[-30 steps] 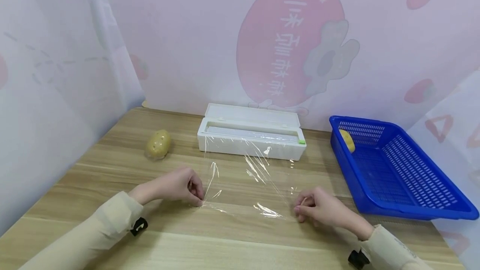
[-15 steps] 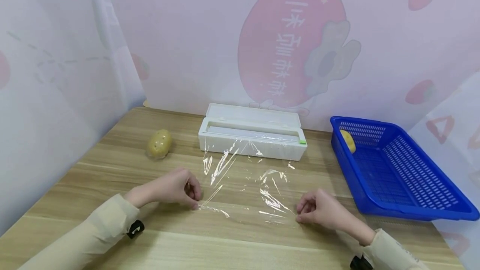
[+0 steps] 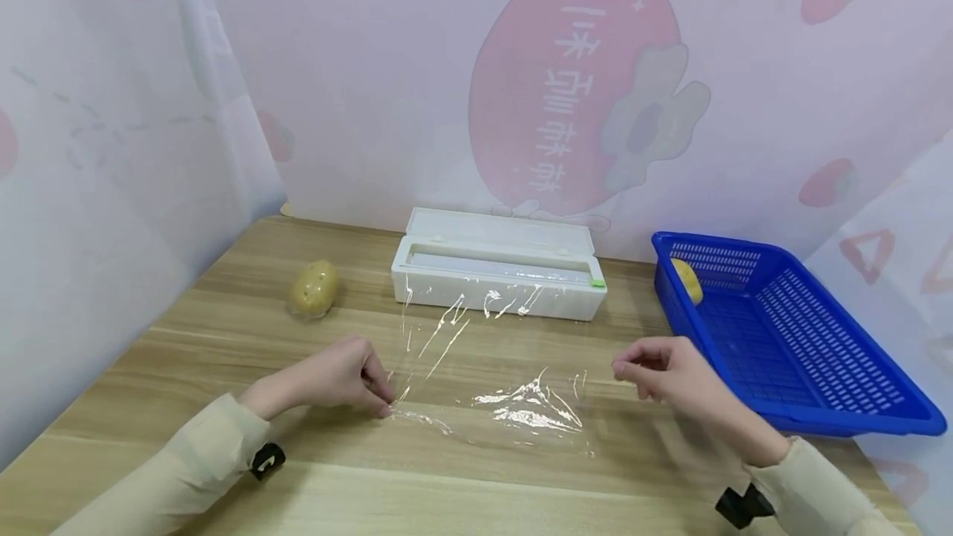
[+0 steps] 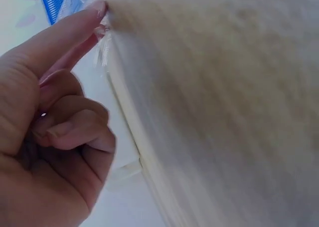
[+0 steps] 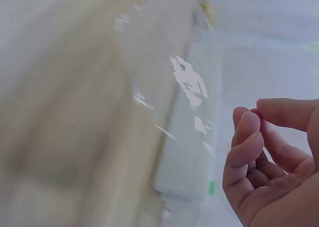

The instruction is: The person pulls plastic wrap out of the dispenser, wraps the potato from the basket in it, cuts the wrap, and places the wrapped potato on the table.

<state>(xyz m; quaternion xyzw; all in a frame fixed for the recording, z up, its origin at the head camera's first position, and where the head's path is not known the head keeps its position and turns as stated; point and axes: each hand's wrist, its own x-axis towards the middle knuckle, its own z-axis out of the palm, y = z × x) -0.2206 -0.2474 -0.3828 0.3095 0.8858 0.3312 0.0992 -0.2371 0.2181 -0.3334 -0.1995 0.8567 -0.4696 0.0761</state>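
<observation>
A clear sheet of cling film (image 3: 454, 424) stretches forward over the table from a white cling film dispenser (image 3: 499, 292), whose lid stands up. My left hand (image 3: 335, 379) pinches the film's near left corner between thumb and index finger, as the left wrist view shows at the fingertips (image 4: 99, 10). To the right of the film, apart from its edge, my right hand (image 3: 673, 375) is raised with fingers loosely bent and nothing held. In the right wrist view its thumb and index fingertips come together beside the film (image 5: 189, 82).
A potato (image 3: 315, 288) in clear film lies at the left on the wooden table (image 3: 357, 490). On the right a blue plastic basket (image 3: 804, 420) holds a yellow item (image 3: 687, 279) against its left wall. A printed cloth (image 3: 357, 89) hangs behind the table.
My right hand has let go of the film's right corner and moved right and up, away from it. The left hand keeps its pinch, shifted slightly left. The film's right side has sunk lower.
</observation>
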